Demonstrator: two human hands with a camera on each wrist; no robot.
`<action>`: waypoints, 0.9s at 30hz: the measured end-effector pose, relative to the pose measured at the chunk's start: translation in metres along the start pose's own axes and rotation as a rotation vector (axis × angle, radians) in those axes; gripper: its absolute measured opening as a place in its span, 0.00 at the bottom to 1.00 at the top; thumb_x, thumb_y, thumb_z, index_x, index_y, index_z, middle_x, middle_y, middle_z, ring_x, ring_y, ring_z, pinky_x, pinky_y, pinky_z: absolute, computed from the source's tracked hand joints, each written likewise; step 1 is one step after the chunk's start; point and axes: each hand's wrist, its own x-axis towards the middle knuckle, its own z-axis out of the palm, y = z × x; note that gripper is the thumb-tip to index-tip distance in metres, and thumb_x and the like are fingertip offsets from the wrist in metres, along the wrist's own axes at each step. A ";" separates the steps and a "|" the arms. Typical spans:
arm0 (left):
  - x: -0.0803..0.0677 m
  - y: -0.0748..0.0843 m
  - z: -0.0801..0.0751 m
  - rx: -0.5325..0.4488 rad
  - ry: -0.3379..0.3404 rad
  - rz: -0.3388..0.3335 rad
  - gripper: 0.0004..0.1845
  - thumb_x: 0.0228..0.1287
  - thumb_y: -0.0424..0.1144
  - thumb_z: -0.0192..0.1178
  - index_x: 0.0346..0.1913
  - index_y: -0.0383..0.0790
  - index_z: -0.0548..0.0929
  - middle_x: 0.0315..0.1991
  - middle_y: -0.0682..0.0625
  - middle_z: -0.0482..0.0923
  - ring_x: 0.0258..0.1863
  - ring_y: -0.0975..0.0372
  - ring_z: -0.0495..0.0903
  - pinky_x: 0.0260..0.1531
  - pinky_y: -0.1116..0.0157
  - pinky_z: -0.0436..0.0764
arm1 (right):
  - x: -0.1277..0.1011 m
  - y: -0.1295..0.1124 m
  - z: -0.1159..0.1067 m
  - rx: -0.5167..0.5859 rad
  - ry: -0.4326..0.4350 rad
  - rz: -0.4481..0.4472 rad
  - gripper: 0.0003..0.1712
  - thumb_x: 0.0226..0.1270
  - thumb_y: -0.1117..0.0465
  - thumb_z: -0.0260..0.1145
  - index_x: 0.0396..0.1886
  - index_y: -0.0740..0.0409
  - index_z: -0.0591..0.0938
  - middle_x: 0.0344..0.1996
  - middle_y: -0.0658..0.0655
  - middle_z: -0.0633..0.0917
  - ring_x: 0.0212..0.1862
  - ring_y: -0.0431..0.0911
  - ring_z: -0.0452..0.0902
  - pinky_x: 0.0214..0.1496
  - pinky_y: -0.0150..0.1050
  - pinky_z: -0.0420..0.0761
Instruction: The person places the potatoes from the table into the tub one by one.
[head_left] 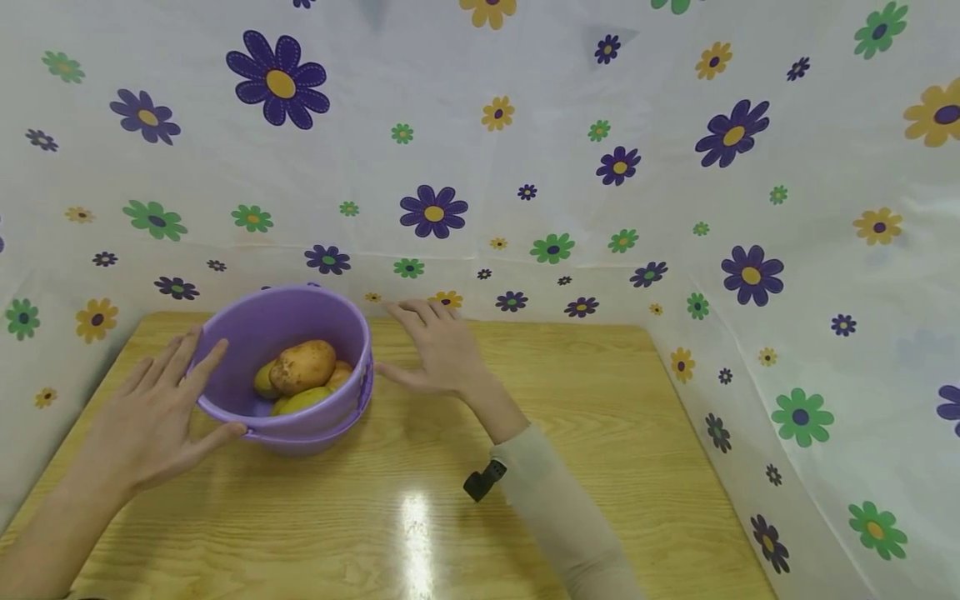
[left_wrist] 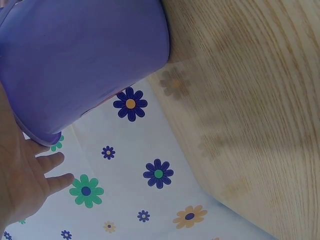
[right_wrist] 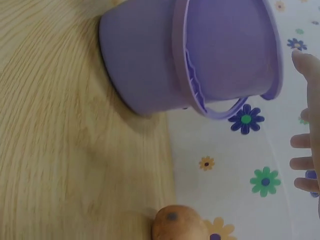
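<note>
A purple plastic bucket [head_left: 292,321] stands on the wooden table [head_left: 570,417] at the back left, its handle folded down along the front rim. Inside lie a large brown potato [head_left: 302,365] and a few yellowish ones [head_left: 306,400]. My left hand [head_left: 197,379] lies flat against the bucket's left side, fingers straight, thumb under the rim. My right hand [head_left: 420,350] is spread just right of the bucket, its thumb close to the rim; contact is unclear. The left wrist view has the bucket's wall [left_wrist: 85,60] beside my palm [left_wrist: 20,185]. The right wrist view has the bucket [right_wrist: 150,65] and my straight fingertips [right_wrist: 302,162].
White sheeting printed with flowers [head_left: 675,208] walls the table at the back and on both sides. In the right wrist view a round orange-brown thing, like a potato [right_wrist: 177,225], lies at the table's back edge. A black strap clip [head_left: 483,481] sits on my right sleeve.
</note>
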 end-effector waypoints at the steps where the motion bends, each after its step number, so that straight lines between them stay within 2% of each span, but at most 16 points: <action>1: 0.000 0.000 0.000 0.001 -0.002 -0.001 0.60 0.63 0.73 0.62 0.87 0.46 0.48 0.88 0.39 0.36 0.85 0.35 0.50 0.88 0.46 0.34 | -0.002 0.002 0.002 0.000 -0.001 0.003 0.52 0.61 0.26 0.65 0.79 0.48 0.71 0.68 0.53 0.81 0.66 0.52 0.80 0.67 0.48 0.83; 6: -0.001 0.000 0.000 -0.002 -0.003 -0.003 0.60 0.63 0.73 0.62 0.87 0.46 0.48 0.88 0.40 0.35 0.85 0.35 0.49 0.88 0.47 0.32 | -0.010 0.012 0.011 0.035 -0.048 0.038 0.51 0.63 0.26 0.63 0.79 0.48 0.71 0.70 0.56 0.80 0.69 0.55 0.78 0.71 0.53 0.81; 10: 0.000 0.000 -0.001 -0.004 0.010 0.000 0.59 0.63 0.73 0.62 0.87 0.46 0.49 0.88 0.39 0.37 0.84 0.35 0.52 0.88 0.46 0.36 | -0.014 0.019 0.020 0.045 -0.092 0.069 0.50 0.65 0.25 0.61 0.80 0.47 0.70 0.71 0.56 0.79 0.71 0.56 0.76 0.73 0.57 0.79; 13: -0.001 0.000 -0.001 -0.002 0.010 0.003 0.59 0.63 0.72 0.62 0.87 0.46 0.49 0.88 0.39 0.37 0.83 0.34 0.53 0.88 0.48 0.34 | -0.019 0.026 0.028 0.024 -0.114 0.083 0.50 0.65 0.25 0.60 0.80 0.46 0.69 0.71 0.55 0.79 0.71 0.55 0.75 0.74 0.56 0.78; 17: -0.001 0.001 0.000 -0.005 0.007 0.001 0.59 0.63 0.71 0.63 0.87 0.46 0.48 0.88 0.41 0.35 0.83 0.34 0.55 0.87 0.56 0.28 | -0.024 0.035 0.037 0.003 -0.140 0.093 0.50 0.65 0.24 0.60 0.79 0.46 0.70 0.71 0.55 0.79 0.71 0.55 0.76 0.73 0.56 0.78; 20: -0.001 0.001 0.000 -0.008 0.007 0.001 0.59 0.63 0.71 0.63 0.87 0.46 0.48 0.88 0.41 0.34 0.84 0.35 0.53 0.87 0.59 0.26 | -0.026 0.042 0.043 -0.003 -0.154 0.090 0.50 0.65 0.25 0.61 0.79 0.46 0.71 0.71 0.56 0.78 0.70 0.57 0.76 0.72 0.57 0.79; 27: -0.003 0.002 0.000 -0.008 0.004 0.004 0.59 0.65 0.71 0.61 0.87 0.46 0.47 0.88 0.41 0.34 0.85 0.37 0.50 0.87 0.60 0.25 | -0.029 0.053 0.057 -0.051 -0.225 0.102 0.50 0.67 0.24 0.60 0.81 0.44 0.67 0.73 0.57 0.75 0.73 0.56 0.74 0.75 0.56 0.77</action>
